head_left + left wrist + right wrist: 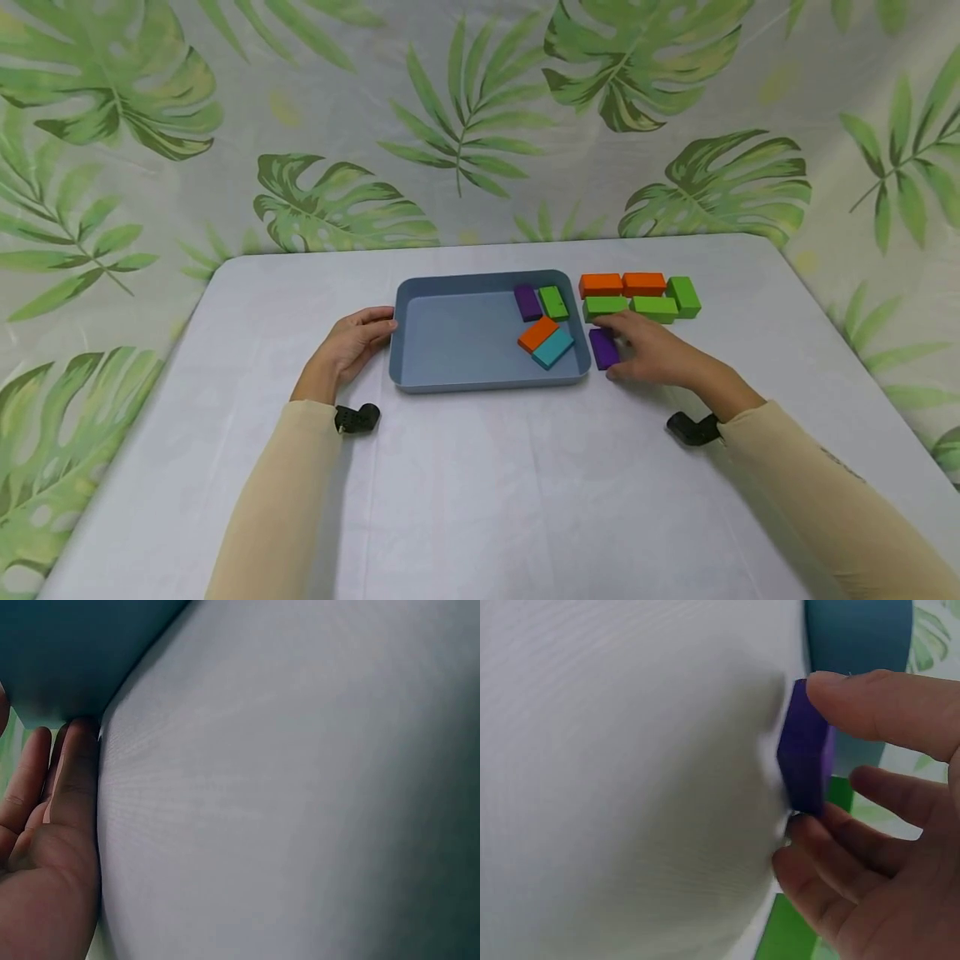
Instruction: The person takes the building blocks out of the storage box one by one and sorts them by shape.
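A blue-grey tray lies on the white table with a purple block, a green block, an orange block and a light blue block in its right part. My left hand touches the tray's left end, its fingers fairly straight against the wall. Just outside the tray's right end, my right hand pinches another purple block, thumb at one end and fingertips at the other.
Behind my right hand, two orange blocks and several green blocks stand in a close group right of the tray. A leaf-patterned cloth hangs behind the table's far edge.
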`<state>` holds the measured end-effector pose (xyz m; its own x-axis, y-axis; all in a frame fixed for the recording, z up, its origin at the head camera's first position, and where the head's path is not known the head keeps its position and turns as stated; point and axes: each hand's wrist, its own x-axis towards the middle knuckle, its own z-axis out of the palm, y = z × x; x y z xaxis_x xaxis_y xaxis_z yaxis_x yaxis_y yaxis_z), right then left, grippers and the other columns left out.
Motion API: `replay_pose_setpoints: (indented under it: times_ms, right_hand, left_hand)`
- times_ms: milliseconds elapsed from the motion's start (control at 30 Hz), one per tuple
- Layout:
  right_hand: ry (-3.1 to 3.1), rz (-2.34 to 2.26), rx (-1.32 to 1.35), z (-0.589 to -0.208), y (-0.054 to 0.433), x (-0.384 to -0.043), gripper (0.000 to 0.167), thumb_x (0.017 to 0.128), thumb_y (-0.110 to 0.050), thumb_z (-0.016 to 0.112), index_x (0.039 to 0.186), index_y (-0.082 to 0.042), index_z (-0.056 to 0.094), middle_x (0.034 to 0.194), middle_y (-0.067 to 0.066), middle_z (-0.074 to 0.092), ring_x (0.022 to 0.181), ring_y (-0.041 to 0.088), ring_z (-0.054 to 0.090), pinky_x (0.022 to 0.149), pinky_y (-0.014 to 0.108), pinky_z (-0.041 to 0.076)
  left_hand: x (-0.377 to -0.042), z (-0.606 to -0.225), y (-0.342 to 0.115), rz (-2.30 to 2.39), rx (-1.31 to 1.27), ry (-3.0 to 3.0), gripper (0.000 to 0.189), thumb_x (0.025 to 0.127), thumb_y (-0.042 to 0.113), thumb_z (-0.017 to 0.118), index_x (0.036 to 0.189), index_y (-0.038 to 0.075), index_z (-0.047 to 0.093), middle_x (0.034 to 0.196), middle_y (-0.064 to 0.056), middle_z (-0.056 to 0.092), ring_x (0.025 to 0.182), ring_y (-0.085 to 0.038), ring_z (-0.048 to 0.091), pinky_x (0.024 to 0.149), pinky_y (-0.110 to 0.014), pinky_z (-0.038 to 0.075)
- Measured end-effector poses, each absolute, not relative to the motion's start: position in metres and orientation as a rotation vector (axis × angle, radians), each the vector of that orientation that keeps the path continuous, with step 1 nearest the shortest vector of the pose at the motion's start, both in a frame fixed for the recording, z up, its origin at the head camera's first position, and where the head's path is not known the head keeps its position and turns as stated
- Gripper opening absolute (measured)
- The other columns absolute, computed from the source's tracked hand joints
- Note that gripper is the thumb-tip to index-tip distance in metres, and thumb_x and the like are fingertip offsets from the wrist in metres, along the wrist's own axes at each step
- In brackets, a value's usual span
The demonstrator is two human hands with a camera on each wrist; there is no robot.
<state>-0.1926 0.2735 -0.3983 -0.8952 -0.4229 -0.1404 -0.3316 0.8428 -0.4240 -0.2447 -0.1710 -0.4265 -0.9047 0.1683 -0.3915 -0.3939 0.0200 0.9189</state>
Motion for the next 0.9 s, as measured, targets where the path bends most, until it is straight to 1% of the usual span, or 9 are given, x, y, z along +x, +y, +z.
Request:
replay_pose_setpoints:
  times_ms: [133,300,367,567,767,900]
  right_hand:
    - [2.806,-0.588,-0.588,-0.383,0.275,-0.187,0.068,0.085,-0.016,0.075,0.146,-0.003,0.046,0.143,0.022,0.050,0.130,0.042,0.048,0.109,0.063,0.042]
    - [2.846,-0.658,-0.616,-0.359,0.280,-0.186,0.059,0.091,-0.016,0.071,0.144,-0.005,0.048,0.141,0.021,0.053,0.124,0.040,0.053,0.102,0.060,0.048]
    - [2.861,-0.692,-0.650,-0.349,0.280,-0.188,0.056,0.092,-0.015,0.070,0.142,-0.003,0.049,0.138,0.021,0.054,0.121,0.040,0.054,0.100,0.059,0.050]
    - [2.907,-0.738,-0.764,-0.329,0.276,-0.194,0.051,0.092,-0.011,0.069,0.139,-0.002,0.052,0.136,0.020,0.056,0.118,0.039,0.058,0.101,0.059,0.050]
    - [2.891,-0.720,-0.838,-0.323,0.262,-0.206,0.048,0.092,-0.009,0.068,0.138,-0.003,0.054,0.136,0.019,0.057,0.122,0.037,0.054,0.102,0.059,0.049]
    - [2.860,-0.691,-0.879,-0.320,0.250,-0.214,0.048,0.094,-0.010,0.066,0.139,-0.002,0.053,0.139,0.019,0.056,0.124,0.036,0.054,0.103,0.058,0.048]
  left_hand:
    - [-0.245,-0.427,-0.171,1.939,-0.220,1.914,0.055,0.099,0.008,0.057,0.150,0.001,0.038,0.156,-0.017,0.038,0.142,-0.022,0.041,0.123,-0.033,0.032]
    - [-0.245,-0.426,-0.171,1.940,-0.217,1.912,0.055,0.099,0.007,0.057,0.151,0.000,0.038,0.157,-0.017,0.038,0.144,-0.024,0.039,0.124,-0.034,0.032]
    - [-0.245,-0.426,-0.172,1.940,-0.220,1.912,0.055,0.099,0.007,0.057,0.151,0.001,0.037,0.157,-0.017,0.038,0.144,-0.024,0.039,0.124,-0.034,0.032]
    - [-0.246,-0.426,-0.171,1.940,-0.228,1.923,0.055,0.099,0.008,0.058,0.150,0.001,0.039,0.156,-0.016,0.039,0.141,-0.022,0.042,0.123,-0.033,0.033]
    - [-0.246,-0.427,-0.171,1.939,-0.235,1.930,0.054,0.099,0.008,0.057,0.150,0.001,0.039,0.155,-0.016,0.040,0.138,-0.019,0.045,0.122,-0.033,0.034]
    - [-0.244,-0.427,-0.171,1.942,-0.234,1.928,0.054,0.100,0.008,0.057,0.150,0.001,0.039,0.155,-0.016,0.039,0.138,-0.019,0.045,0.122,-0.033,0.034]
